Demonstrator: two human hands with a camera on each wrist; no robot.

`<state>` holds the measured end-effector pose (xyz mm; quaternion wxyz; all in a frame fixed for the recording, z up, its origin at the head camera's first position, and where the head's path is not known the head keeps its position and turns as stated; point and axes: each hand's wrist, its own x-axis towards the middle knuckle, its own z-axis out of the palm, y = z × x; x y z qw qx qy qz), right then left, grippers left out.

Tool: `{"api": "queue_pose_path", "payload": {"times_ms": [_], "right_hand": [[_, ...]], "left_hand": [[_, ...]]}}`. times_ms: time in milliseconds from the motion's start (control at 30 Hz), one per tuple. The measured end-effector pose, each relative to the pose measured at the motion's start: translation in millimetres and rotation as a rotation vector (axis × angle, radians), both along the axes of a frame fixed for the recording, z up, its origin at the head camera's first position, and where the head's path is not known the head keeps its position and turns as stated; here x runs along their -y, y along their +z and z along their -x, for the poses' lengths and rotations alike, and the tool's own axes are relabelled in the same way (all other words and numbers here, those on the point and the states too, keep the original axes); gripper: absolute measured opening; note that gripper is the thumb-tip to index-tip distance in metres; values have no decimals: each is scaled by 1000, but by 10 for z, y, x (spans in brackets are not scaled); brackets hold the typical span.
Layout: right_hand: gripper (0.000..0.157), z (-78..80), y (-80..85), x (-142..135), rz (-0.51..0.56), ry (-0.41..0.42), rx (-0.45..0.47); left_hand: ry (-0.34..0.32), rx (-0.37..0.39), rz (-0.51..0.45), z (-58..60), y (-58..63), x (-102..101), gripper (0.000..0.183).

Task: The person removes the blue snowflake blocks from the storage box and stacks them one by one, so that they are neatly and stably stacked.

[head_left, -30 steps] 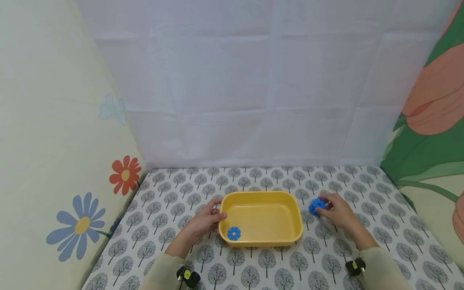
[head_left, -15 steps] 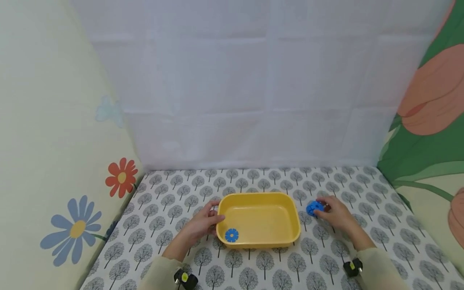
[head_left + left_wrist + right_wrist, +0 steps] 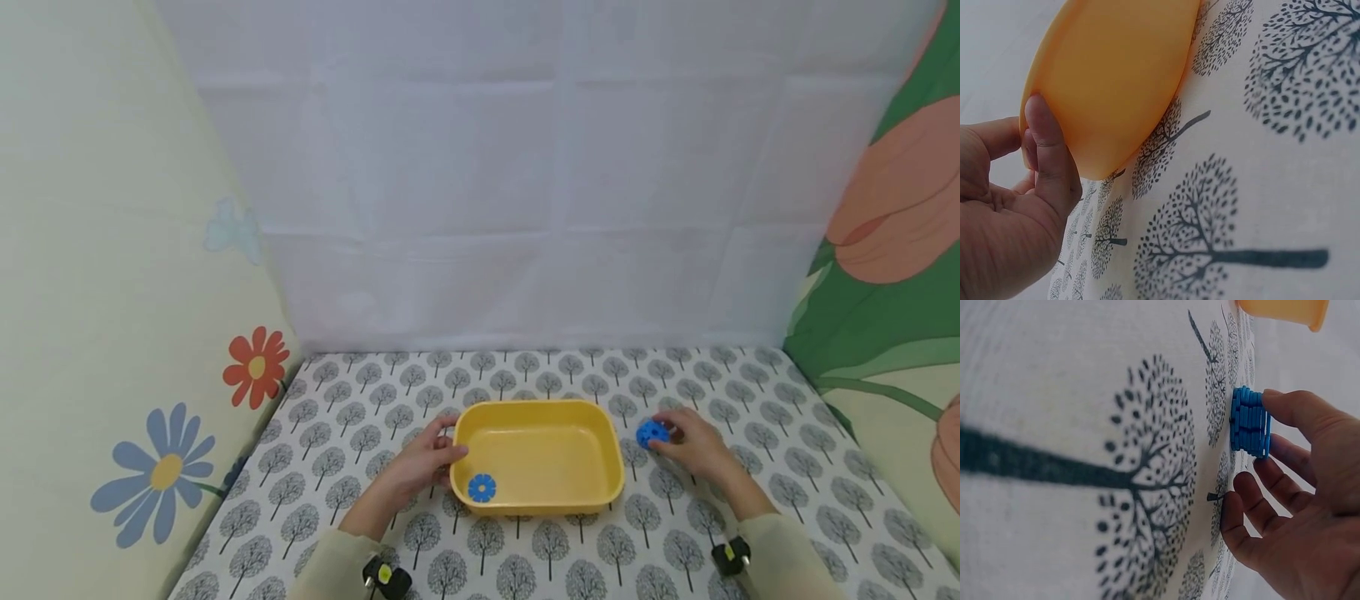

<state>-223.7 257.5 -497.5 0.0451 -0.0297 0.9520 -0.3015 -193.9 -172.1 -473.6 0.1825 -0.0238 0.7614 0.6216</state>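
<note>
A yellow rectangular tray (image 3: 540, 454) with rounded corners stands on the table. My left hand (image 3: 423, 458) grips its left rim, the thumb on the inner side, as the left wrist view shows on the tray wall (image 3: 1110, 81). One flat blue flower-shaped disc (image 3: 482, 487) lies in the tray's near left corner. To the right of the tray, my right hand (image 3: 693, 443) pinches a small stack of blue discs (image 3: 652, 434) that stands on the table. In the right wrist view the thumb and a fingertip touch opposite edges of the stack (image 3: 1250, 424).
The cloth (image 3: 330, 479) under everything is white with a tree print. A white sheet (image 3: 450, 208) hangs behind the table, with flower-printed panels at the left (image 3: 165, 333) and right (image 3: 892, 333).
The blue discs under my right hand look more evenly stacked than a second ago. My left hand keeps its grip on the tray. The head view shifts slightly.
</note>
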Motion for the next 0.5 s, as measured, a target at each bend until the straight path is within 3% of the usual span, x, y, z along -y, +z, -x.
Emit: {"api": "queue_pose_path", "payload": {"times_ms": [500], "right_hand": [[46,12,-7,12,0,-14,34]], "left_hand": [[-1,10,-3,4,10,-1,58]]}}
